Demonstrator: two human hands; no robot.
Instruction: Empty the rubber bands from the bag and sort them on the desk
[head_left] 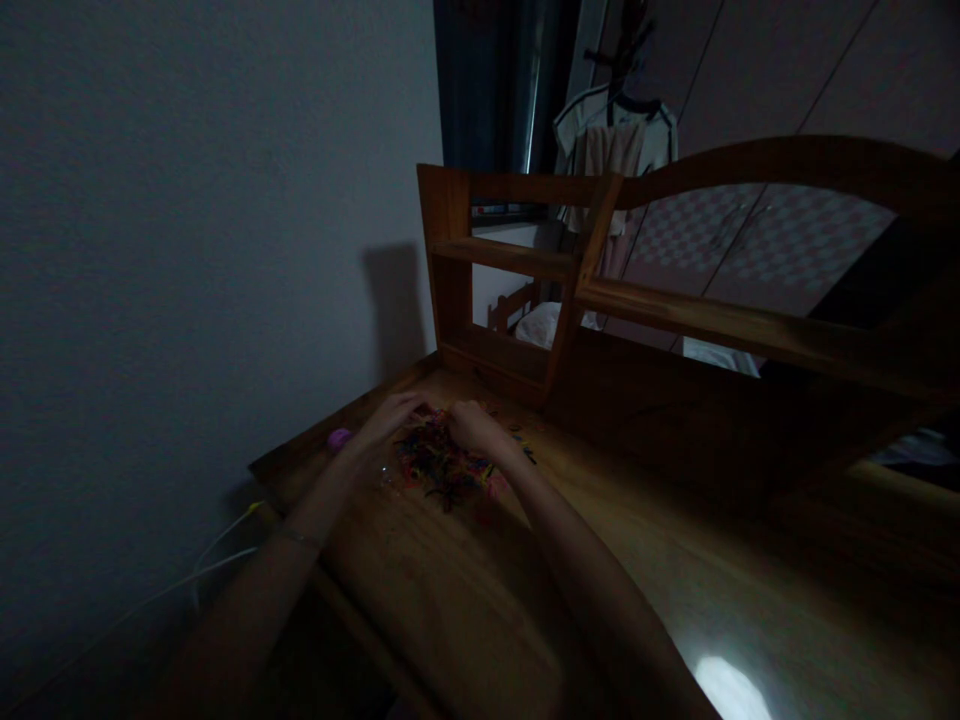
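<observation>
In dim light, a tangled pile of small colourful loops, which look like hair ties or rubber bands, lies on the wooden desk. At the pile's far left edge is my left hand, its fingers drawn together by something pinkish too dark to name. My right hand is curled closed over the far right side of the pile; its own fingers hide whatever is in them. A purple round object sits left of my left wrist. Small clear bits lie near the left side of the pile.
A wooden shelf unit rises along the back of the desk. The wall borders the left side. White cables hang off the left edge. A bright patch of light falls at the lower right.
</observation>
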